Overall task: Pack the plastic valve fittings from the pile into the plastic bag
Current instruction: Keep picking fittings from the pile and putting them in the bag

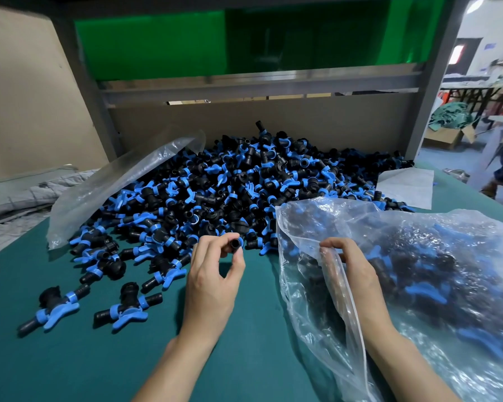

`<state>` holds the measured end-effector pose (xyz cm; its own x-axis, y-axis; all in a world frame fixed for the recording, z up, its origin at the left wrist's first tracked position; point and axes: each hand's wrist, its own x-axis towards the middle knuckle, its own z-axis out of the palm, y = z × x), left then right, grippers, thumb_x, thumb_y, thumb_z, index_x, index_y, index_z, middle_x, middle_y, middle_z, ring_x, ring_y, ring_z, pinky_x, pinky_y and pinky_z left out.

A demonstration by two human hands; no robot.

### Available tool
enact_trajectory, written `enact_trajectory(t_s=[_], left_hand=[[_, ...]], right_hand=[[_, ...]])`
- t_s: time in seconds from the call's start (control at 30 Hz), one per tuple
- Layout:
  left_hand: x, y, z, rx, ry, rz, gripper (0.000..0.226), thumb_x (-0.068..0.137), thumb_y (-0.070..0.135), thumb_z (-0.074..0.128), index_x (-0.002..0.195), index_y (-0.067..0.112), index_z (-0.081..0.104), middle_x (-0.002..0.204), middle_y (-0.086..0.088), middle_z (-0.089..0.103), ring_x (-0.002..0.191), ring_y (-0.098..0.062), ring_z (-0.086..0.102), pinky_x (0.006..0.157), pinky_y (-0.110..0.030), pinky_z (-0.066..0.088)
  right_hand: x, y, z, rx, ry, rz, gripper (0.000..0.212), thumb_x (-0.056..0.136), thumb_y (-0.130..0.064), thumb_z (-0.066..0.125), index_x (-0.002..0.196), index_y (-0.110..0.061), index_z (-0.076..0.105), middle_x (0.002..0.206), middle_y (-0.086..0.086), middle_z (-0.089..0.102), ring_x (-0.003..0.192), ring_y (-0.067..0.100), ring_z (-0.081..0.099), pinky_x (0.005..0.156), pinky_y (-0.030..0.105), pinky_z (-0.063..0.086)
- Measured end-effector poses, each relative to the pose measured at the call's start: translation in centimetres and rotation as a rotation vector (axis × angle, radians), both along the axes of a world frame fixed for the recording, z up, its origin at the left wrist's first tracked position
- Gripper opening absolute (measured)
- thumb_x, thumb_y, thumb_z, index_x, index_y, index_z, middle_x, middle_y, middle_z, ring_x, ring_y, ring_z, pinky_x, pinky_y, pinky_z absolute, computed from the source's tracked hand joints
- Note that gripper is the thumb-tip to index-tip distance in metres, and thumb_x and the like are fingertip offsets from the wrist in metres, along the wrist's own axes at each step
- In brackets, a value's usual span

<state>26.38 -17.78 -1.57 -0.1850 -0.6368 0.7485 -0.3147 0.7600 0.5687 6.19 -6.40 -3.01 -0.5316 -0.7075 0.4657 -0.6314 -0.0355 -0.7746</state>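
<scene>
A big pile of black valve fittings with blue handles covers the back of the green table. My left hand pinches one black fitting at the pile's near edge, its round end facing me. My right hand grips the rim of a clear plastic bag at the right. The bag lies on the table and holds many fittings.
A second clear bag lies against the pile's left side. Loose fittings lie scattered at the left front. A white sheet sits at the right back. A grey frame and cardboard wall close off the rear.
</scene>
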Motion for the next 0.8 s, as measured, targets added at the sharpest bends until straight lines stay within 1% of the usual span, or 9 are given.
enact_trajectory(t_s=[0.1, 0.3, 0.37, 0.43, 0.5, 0.6, 0.7, 0.73, 0.8], left_hand=[[-0.1, 0.1, 0.0, -0.019, -0.017, 0.006, 0.023, 0.092, 0.011, 0.066, 0.113, 0.018, 0.064, 0.099, 0.013, 0.050, 0.094, -0.007, 0.053, 0.086, -0.013, 0.039], [-0.2, 0.3, 0.1, 0.027, -0.008, -0.004, 0.019, 0.091, 0.017, 0.063, 0.109, 0.021, 0.063, 0.097, 0.011, 0.054, 0.093, -0.009, 0.056, 0.082, -0.018, 0.043], [-0.3, 0.5, 0.3, 0.154, 0.101, -0.029, 0.013, 0.091, 0.025, 0.062, 0.101, 0.032, 0.059, 0.091, 0.014, 0.059, 0.088, -0.006, 0.058, 0.077, -0.014, 0.043], [-0.4, 0.3, 0.5, 0.395, 0.272, -0.112, 0.007, 0.090, 0.027, 0.059, 0.095, 0.032, 0.058, 0.083, 0.017, 0.063, 0.076, -0.004, 0.058, 0.069, -0.011, 0.043], [-0.5, -0.1, 0.4, 0.646, 0.390, -0.215, 0.006, 0.093, 0.019, 0.056, 0.094, 0.024, 0.059, 0.071, 0.016, 0.060, 0.068, -0.008, 0.054, 0.066, -0.016, 0.044], [-0.9, -0.4, 0.4, 0.894, 0.488, -0.315, 0.014, 0.097, 0.007, 0.048, 0.092, 0.015, 0.057, 0.069, 0.003, 0.059, 0.068, -0.014, 0.058, 0.067, -0.029, 0.046], [-1.1, 0.2, 0.5, 0.949, 0.454, -0.365, 0.015, 0.099, 0.006, 0.046, 0.093, 0.013, 0.058, 0.070, -0.003, 0.061, 0.070, -0.015, 0.061, 0.062, -0.027, 0.046], [-1.1, 0.5, 0.5, 0.940, 0.400, -0.375, 0.014, 0.099, 0.007, 0.047, 0.094, 0.013, 0.059, 0.070, -0.001, 0.063, 0.071, -0.014, 0.062, 0.062, -0.026, 0.047], [-1.2, 1.3, 0.4, 0.917, 0.305, -0.401, 0.011, 0.099, 0.010, 0.050, 0.097, 0.013, 0.060, 0.070, 0.001, 0.065, 0.069, -0.012, 0.062, 0.059, -0.023, 0.048]], right_hand=[[0.1, 0.0, 0.0, -0.003, 0.005, -0.002, 0.021, 0.089, -0.046, 0.047, 0.109, -0.041, 0.052, 0.101, -0.026, 0.057, 0.087, -0.001, 0.056, 0.065, 0.026, 0.044], [0.1, 0.0, 0.1, 0.001, 0.007, 0.007, 0.022, 0.088, -0.048, 0.046, 0.108, -0.044, 0.051, 0.104, -0.029, 0.056, 0.090, -0.004, 0.056, 0.067, 0.025, 0.044], [0.1, 0.0, 0.1, -0.002, 0.001, 0.008, 0.025, 0.086, -0.051, 0.045, 0.109, -0.043, 0.051, 0.103, -0.028, 0.057, 0.089, -0.003, 0.056, 0.066, 0.026, 0.044], [0.1, 0.0, 0.1, -0.010, 0.001, 0.007, 0.026, 0.087, -0.053, 0.044, 0.109, -0.043, 0.051, 0.104, -0.028, 0.057, 0.091, -0.004, 0.056, 0.066, 0.025, 0.044], [0.2, 0.0, 0.2, -0.010, 0.000, 0.000, 0.026, 0.086, -0.055, 0.043, 0.109, -0.044, 0.051, 0.106, -0.029, 0.057, 0.093, -0.005, 0.056, 0.067, 0.025, 0.044], [0.4, -0.1, 0.4, -0.023, -0.011, -0.012, 0.025, 0.087, -0.055, 0.044, 0.108, -0.045, 0.052, 0.106, -0.029, 0.057, 0.093, -0.007, 0.056, 0.067, 0.024, 0.043], [0.7, 0.0, 1.1, -0.044, -0.021, -0.006, 0.017, 0.092, -0.049, 0.048, 0.107, -0.045, 0.053, 0.107, -0.029, 0.058, 0.090, -0.005, 0.058, 0.068, 0.024, 0.044], [0.8, 0.1, 1.4, -0.057, -0.022, -0.004, 0.014, 0.094, -0.042, 0.052, 0.107, -0.043, 0.053, 0.107, -0.029, 0.058, 0.090, -0.004, 0.058, 0.068, 0.025, 0.045], [0.9, 0.4, 2.2, -0.079, -0.005, -0.002, 0.021, 0.095, -0.025, 0.058, 0.108, -0.040, 0.054, 0.105, -0.026, 0.059, 0.089, -0.001, 0.059, 0.067, 0.027, 0.049]])
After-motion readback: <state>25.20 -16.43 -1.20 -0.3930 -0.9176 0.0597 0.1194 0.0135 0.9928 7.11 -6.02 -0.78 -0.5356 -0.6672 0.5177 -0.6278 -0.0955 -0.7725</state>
